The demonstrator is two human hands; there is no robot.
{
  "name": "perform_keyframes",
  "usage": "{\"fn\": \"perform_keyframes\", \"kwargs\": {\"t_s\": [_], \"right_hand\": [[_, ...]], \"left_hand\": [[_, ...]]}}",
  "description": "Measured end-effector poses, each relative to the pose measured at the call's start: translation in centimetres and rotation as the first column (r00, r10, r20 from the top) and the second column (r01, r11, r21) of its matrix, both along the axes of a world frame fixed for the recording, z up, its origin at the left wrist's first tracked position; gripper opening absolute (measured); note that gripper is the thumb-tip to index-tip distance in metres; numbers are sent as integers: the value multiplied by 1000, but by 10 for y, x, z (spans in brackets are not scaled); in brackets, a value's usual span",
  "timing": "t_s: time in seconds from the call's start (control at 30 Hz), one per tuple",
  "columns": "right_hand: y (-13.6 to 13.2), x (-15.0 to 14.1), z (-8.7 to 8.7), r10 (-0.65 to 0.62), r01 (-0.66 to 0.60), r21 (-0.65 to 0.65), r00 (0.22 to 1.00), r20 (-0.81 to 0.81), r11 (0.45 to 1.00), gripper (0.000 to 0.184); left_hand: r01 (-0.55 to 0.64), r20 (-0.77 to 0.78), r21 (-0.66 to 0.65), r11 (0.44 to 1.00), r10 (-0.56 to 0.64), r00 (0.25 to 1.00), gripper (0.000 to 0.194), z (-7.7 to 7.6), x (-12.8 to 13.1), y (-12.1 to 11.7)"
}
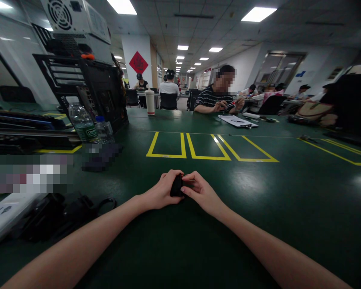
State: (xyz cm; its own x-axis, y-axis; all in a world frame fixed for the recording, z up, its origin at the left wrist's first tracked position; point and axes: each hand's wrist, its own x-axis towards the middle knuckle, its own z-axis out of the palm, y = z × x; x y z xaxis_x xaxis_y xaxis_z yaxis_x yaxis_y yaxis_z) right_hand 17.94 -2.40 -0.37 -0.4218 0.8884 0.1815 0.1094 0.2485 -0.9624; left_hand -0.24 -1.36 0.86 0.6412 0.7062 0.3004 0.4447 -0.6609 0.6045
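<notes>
A small black box-like object [176,186] is between my hands, just above or on the green table [180,249]; I cannot make out its exact kind. My left hand [161,193] is closed around its left side, with fingers over the top and the thumb below. The thumb and bent fingers of my right hand [205,196] pinch at its right edge. Part of the object is hidden by the fingers, and a small orange spot shows near its top.
Yellow tape outlines [183,146] mark the table ahead. To the left are a white power strip [6,216], black cables [78,208], a plastic bottle [80,118] and a computer case [104,88]. Across the table sit a person [215,96], a clipboard [237,121] and a white tumbler [150,102].
</notes>
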Motion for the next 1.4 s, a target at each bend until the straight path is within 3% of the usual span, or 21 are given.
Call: {"fn": "perform_keyframes", "kwargs": {"t_s": [0.17,0.37,0.53,0.7,0.83,1.07,1.4], "right_hand": [[0,2,6,56,-55,-110,998,6,992,25],[-2,4,6,117,-121,-90,992,-45,989,33],[-2,1,0,59,-62,-59,997,-40,996,19],[-1,0,1,15,-14,-40,999,34,999,28],[0,2,3,46,-43,-57,997,54,997,28],[-1,2,2,82,-86,-80,995,-54,993,24],[-2,1,5,36,-34,-51,999,38,998,30]], "left_hand": [[16,-35,-37,999,-17,999,56,8,-2,-3],[-32,-11,-30,999,32,999,61,-3,-1,1],[5,-19,-56,998,-6,1000,56,5,-1,-2],[8,-33,-65,998,-10,999,57,14,0,-6],[19,-33,-59,998,-21,999,56,13,-1,-5],[11,-28,-71,997,-13,1000,56,12,-2,-5],[1,-21,-89,996,-3,1000,57,13,0,-5]]}}
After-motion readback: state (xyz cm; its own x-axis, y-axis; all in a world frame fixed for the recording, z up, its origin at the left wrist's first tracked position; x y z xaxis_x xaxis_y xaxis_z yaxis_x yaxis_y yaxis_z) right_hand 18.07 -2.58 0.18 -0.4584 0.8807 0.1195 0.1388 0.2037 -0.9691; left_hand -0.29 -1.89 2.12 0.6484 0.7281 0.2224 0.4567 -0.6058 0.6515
